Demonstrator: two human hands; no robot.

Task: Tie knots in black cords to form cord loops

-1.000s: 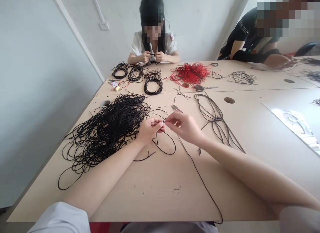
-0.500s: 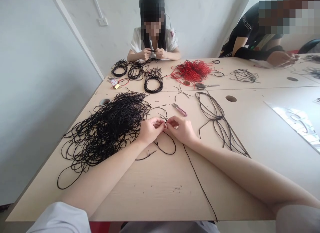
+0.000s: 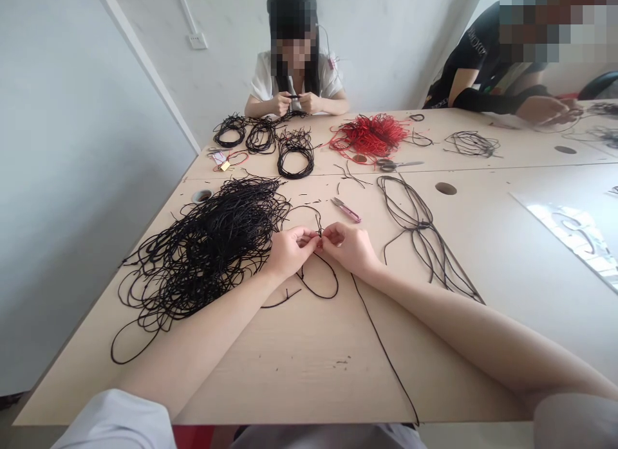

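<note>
Fingertips of my left hand (image 3: 293,248) pinch a thin black cord (image 3: 337,283) near the middle of the table. Right beside it, almost touching, my right hand (image 3: 351,246) is closed on the same cord. One loop of the cord hangs below the fingers and short ends stick up above them; the spot between the fingertips is too small to make out. A large tangled pile of black cords (image 3: 217,243) lies left of my left hand. Pink-handled thread snips (image 3: 346,210) rest just beyond my right hand, and a tied bundle of black cords (image 3: 421,226) lies to its right.
Across the wooden table (image 3: 290,384) a person (image 3: 311,103) holds something black. Another person's hands (image 3: 543,109) are at the far right. Between lie coiled black cords (image 3: 295,163), a red cord pile (image 3: 371,137) and scissors (image 3: 389,164). A round hole (image 3: 445,188) sits right of centre.
The fingertips of my right hand have shifted slightly at the cord. The far-right person's hands have moved a little. Otherwise the scene looks the same.
</note>
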